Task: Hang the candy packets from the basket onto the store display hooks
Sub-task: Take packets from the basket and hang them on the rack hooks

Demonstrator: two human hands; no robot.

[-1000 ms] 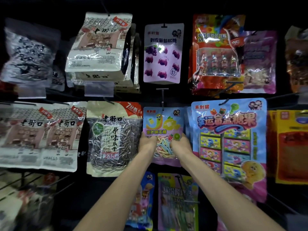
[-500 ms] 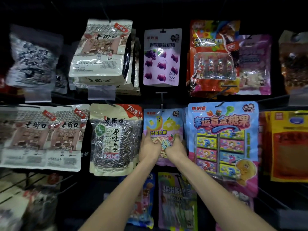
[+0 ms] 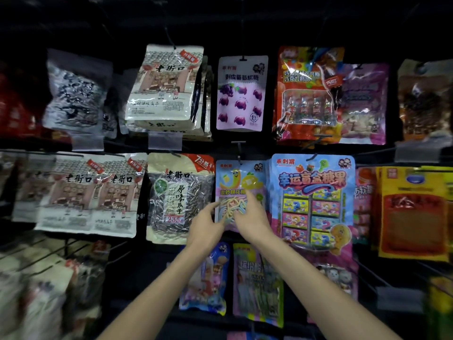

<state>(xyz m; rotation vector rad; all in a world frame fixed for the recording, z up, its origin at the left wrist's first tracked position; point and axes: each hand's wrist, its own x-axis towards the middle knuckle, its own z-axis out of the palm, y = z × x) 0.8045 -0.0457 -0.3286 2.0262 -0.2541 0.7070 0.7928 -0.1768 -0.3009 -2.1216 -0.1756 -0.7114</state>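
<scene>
Candy packet [image 3: 241, 177], one, hangs touched by straight-fingered left hand [image 3: 208, 227] and right hand [image 3: 250, 217].

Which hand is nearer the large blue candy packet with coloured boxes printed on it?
Right. The right hand lies just left of the large blue candy packet; the left hand is farther left.

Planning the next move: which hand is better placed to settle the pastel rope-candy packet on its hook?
Right, probably. The right hand lies over the front of the packet, fingers pointing up toward the hook; the left hand only touches its left edge.
</scene>
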